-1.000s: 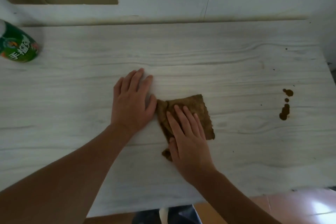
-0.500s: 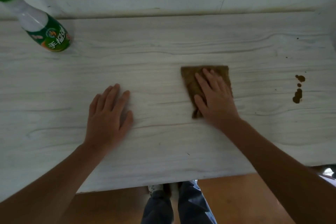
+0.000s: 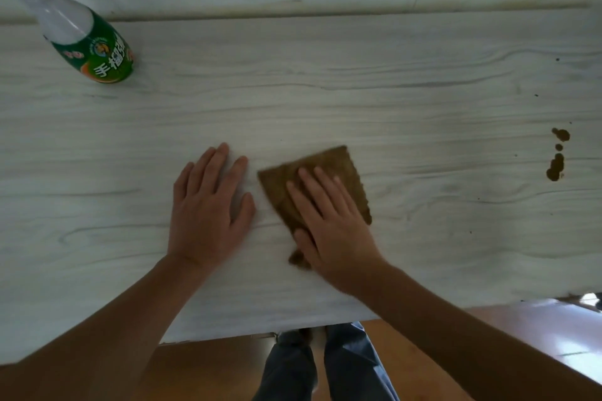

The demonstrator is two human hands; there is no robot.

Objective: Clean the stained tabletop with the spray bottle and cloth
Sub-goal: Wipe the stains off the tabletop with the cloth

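the right grip (image 3: 335, 225) lies flat, fingers (image 3: 312, 185) straight, pressing the brown cloth (image 3: 342, 166) onto the counter (image 3: 325, 75) near its middle. the left grip (image 3: 208, 205) rests flat just beside it, holding nothing. the spray bottle (image 3: 88, 45) stands far left; brown stains (image 3: 555, 166) sit well right of the cloth.

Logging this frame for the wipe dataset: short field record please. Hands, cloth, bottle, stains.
left hand: flat on the tabletop, holding nothing
right hand: fingers straight, pressing the cloth
cloth: brown, flat on the tabletop, just right of the left hand
spray bottle: far left, untouched
stains: brown blots near the right edge, apart from the cloth, not yet wiped
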